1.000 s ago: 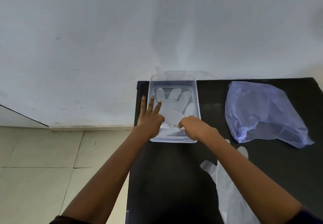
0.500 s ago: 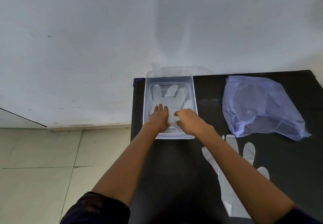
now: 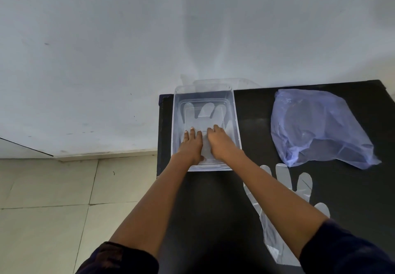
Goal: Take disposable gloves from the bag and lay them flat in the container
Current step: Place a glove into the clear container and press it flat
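Black table (image 3: pixel 352 188) fills the right side against a pale wall (image 3: pixel 128 38), bearing a crumpled purple bag (image 3: pixel 316 128) at its far right and a clear container (image 3: pixel 236 128) at its far left corner. One clear glove (image 3: pixel 284 184) lies flat on the table between bag and person, partly under the right forearm, and another glove (image 3: pixel 207 111) lies inside the container, fingers pointing to the wall. Left hand (image 3: pixel 191 143) and right hand (image 3: pixel 220 141) rest side by side on that glove, palms down, fingers extended, gripping nothing.
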